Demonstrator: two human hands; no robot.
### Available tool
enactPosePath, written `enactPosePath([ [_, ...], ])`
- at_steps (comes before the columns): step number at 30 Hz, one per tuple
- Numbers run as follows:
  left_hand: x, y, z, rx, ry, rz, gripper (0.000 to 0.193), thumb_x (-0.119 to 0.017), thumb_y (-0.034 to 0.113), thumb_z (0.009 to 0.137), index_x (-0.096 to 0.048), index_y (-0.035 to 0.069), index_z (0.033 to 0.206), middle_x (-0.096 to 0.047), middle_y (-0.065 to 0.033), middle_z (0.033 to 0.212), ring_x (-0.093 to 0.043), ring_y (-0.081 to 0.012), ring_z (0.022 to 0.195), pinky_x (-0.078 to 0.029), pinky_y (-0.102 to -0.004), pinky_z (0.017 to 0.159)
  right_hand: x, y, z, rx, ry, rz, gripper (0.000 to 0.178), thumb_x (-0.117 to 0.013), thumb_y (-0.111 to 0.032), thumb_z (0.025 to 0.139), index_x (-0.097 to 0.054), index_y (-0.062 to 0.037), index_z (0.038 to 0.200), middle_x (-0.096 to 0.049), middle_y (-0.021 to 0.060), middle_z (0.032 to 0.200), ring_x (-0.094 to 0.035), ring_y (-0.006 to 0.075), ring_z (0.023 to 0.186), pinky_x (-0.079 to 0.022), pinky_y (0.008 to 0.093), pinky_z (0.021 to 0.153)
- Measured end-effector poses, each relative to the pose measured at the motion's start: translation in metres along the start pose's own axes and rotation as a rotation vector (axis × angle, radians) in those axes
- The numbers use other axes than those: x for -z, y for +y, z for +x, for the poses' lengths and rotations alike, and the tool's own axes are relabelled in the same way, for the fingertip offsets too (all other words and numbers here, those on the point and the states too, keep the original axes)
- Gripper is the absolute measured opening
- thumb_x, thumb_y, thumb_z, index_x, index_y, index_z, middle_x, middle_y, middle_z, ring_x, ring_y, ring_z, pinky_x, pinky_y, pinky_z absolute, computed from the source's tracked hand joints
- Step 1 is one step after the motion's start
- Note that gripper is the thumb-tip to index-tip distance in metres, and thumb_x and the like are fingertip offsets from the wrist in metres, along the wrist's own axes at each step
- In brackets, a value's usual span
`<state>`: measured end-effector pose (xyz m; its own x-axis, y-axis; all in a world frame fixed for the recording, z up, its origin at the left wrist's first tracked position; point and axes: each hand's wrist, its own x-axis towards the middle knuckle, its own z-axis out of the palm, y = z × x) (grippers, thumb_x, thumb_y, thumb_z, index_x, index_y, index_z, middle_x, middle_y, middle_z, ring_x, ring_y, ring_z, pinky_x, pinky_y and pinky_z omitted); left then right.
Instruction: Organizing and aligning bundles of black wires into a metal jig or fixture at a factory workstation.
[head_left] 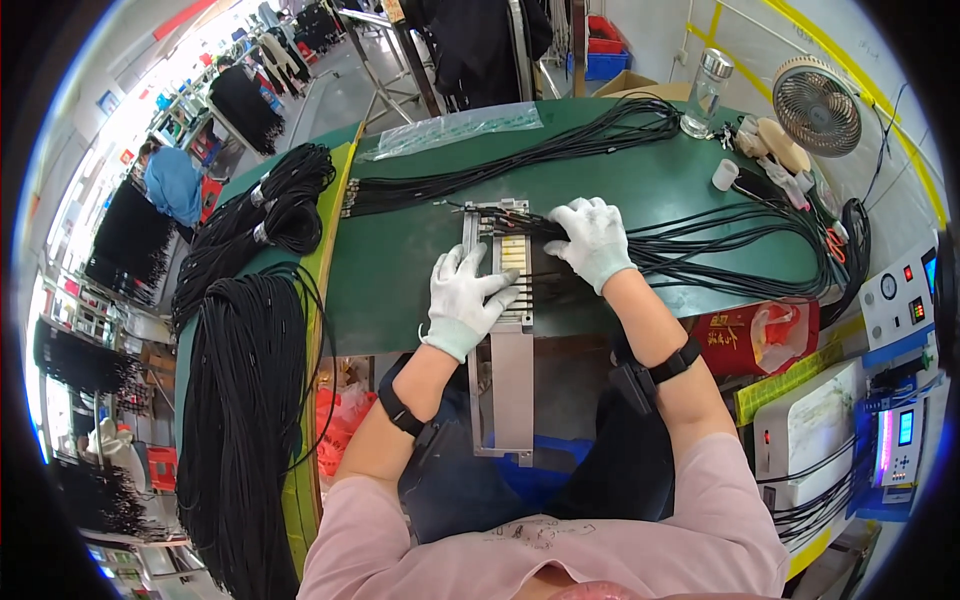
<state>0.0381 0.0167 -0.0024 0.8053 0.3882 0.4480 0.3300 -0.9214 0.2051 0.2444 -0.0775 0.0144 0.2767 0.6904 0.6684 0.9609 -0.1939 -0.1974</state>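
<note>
A metal fixture (513, 385) with a row of pale slots lies over the near edge of the green table. My gloved left hand (460, 300) rests on its left side, fingers spread, with thumb and forefinger reaching over the slots. At the fixture's far end, my gloved right hand (592, 240) is closed around black cables (690, 240). Their bared ends and small connectors lie across the top of the fixture, and the rest trails off to the right. A few cable ends sit in the slots between my hands. What my right palm covers is hidden.
More black cables (520, 155) stretch across the far table (400, 300). Thick black cable coils (245, 380) hang at the left. A glass bottle (706, 95), a fan (817, 105) and a white roll (725, 175) stand far right. Instrument boxes (905, 290) are at the right edge.
</note>
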Motion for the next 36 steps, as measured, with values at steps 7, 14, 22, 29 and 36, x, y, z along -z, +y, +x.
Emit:
enactPosePath([
  [7, 0.0, -0.004, -0.002, 0.036, 0.011, -0.128, 0.03, -0.069, 0.034, 0.078, -0.074, 0.024, 0.106, -0.057, -0.0204, 0.128, -0.044, -0.0454, 0.123, -0.036, -0.051, 0.105, -0.012, 0.021, 0.001, -0.092, -0.194, -0.062, 0.023, -0.076, -0.029, 0.071, -0.067, -0.0165, 0.089, -0.065, 0.0025, 0.085, -0.061, 0.0248, 0.087, -0.048, 0.0369, 0.075],
  [14, -0.001, -0.007, 0.0, 0.046, -0.011, -0.174, 0.031, -0.07, 0.031, 0.078, -0.074, 0.022, 0.108, -0.057, -0.0184, 0.128, -0.043, -0.0466, 0.124, -0.035, -0.0518, 0.106, -0.013, 0.018, 0.001, -0.091, -0.107, 0.059, 0.012, -0.073, -0.022, 0.073, -0.066, -0.0129, 0.077, -0.065, 0.0029, 0.078, -0.061, 0.025, 0.082, -0.048, 0.0367, 0.075],
  [22, -0.001, -0.014, -0.001, 0.096, 0.075, -0.279, 0.027, -0.067, 0.029, 0.081, -0.072, 0.014, 0.103, -0.06, -0.0165, 0.124, -0.047, -0.041, 0.122, -0.036, -0.0485, 0.105, -0.003, 0.022, -0.002, -0.02, -0.046, 0.321, 0.01, -0.073, -0.018, 0.072, -0.067, -0.0131, 0.078, -0.066, 0.0055, 0.077, -0.061, 0.0282, 0.08, -0.048, 0.0395, 0.071],
  [29, -0.004, -0.018, 0.002, 0.111, 0.304, -0.412, 0.021, -0.067, 0.023, 0.082, -0.066, 0.003, 0.089, -0.065, -0.0139, 0.114, -0.054, -0.0347, 0.113, -0.039, -0.0456, 0.1, 0.002, -0.013, 0.0, 0.197, -0.097, 0.536, 0.012, -0.073, -0.013, 0.072, -0.068, -0.0092, 0.082, -0.066, 0.0063, 0.078, -0.061, 0.0284, 0.078, -0.048, 0.0382, 0.071],
  [36, 0.007, -0.014, 0.007, 0.045, 0.325, -0.436, 0.012, -0.073, 0.013, 0.075, -0.065, 0.004, 0.078, -0.067, -0.0137, 0.108, -0.056, -0.0354, 0.109, -0.041, -0.0437, 0.096, -0.004, -0.039, -0.007, 0.151, -0.261, 0.644, 0.014, -0.074, -0.015, 0.073, -0.069, -0.0087, 0.084, -0.068, 0.0064, 0.08, -0.061, 0.0273, 0.079, -0.047, 0.0389, 0.074],
])
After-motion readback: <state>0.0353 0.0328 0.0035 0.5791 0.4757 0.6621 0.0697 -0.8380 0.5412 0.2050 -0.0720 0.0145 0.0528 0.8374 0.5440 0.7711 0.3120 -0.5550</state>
